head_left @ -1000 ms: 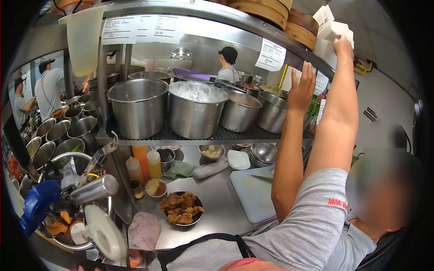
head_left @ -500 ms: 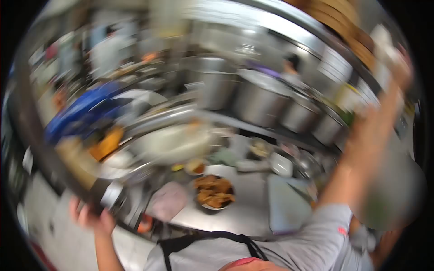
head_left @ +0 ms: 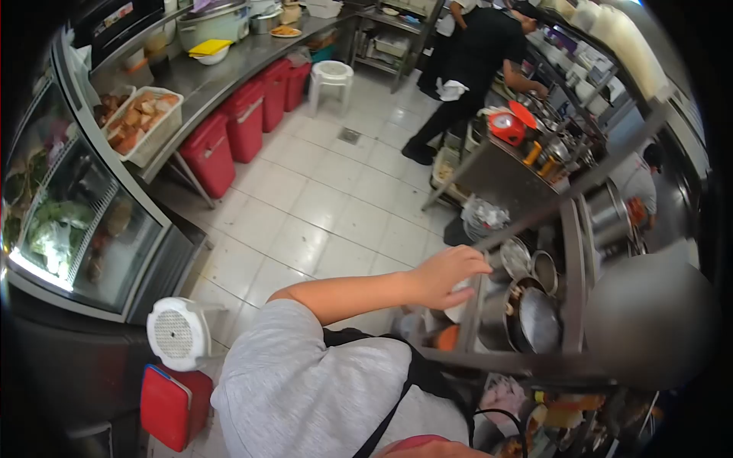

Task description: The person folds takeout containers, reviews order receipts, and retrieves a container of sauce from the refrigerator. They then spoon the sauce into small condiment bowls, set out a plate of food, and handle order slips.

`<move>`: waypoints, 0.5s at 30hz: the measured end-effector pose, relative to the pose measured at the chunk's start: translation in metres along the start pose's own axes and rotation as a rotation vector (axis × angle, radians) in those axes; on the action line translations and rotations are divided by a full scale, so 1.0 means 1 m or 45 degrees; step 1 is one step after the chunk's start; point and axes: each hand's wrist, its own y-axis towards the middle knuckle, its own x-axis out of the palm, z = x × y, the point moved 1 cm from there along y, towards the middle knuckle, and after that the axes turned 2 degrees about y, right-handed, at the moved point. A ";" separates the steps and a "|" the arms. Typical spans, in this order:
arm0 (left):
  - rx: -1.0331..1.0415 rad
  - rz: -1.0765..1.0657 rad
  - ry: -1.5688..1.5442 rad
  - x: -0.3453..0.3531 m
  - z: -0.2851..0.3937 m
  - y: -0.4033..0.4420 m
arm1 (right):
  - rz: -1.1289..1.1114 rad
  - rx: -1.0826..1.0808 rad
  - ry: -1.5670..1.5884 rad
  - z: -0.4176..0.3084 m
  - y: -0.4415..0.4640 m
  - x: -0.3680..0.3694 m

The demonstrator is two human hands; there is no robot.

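Observation:
My left hand reaches across in front of my body, fingers loosely bent and thumb apart, with nothing visible in it. Its fingertips are at the upright of a metal shelf rack; whether they touch it I cannot tell. Just past the fingers, the rack holds pots and pans, among them a dark-rimmed pan and a smaller metal pot. Below the hand an orange item shows partly. My right hand is out of the picture.
White stools and a red box stand on the tiled floor. A glass-front fridge is at left. Red bins sit under the long counter. A person in black works at the far-right station.
The view has swung left from the worktop and stockpots to the aisle, fridge and counter. My right hand, raised high before, has left view. My left hand now appears nearer the middle.

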 end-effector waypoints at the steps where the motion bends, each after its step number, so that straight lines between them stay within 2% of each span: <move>1: -0.108 -0.026 0.021 -0.026 -0.015 -0.008 | -0.054 -0.021 -0.120 0.003 -0.004 0.002; 2: -0.219 -0.054 0.038 -0.047 -0.029 -0.019 | -0.106 -0.048 -0.239 -0.005 0.000 0.002; 4: -0.349 -0.045 0.059 -0.081 -0.053 -0.038 | 0.197 -0.174 -0.939 -0.051 0.007 0.005; 5: -0.369 -0.010 0.067 -0.095 -0.064 -0.046 | 0.415 -0.198 -1.057 -0.080 0.029 0.003; 6: -0.390 0.023 0.076 -0.109 -0.075 -0.052 | 0.600 -0.218 -1.037 -0.112 0.059 0.000; 10: -0.576 -0.162 0.242 -0.165 -0.118 -0.069 | 1.132 -0.306 -0.608 -0.232 0.174 -0.039; 12: -0.664 -0.301 0.339 -0.197 -0.137 -0.066 | 1.311 -0.389 -0.385 -0.274 0.222 -0.045; 15: -0.650 -0.194 0.399 -0.231 -0.174 -0.057 | 1.438 -0.511 -0.114 -0.305 0.290 -0.023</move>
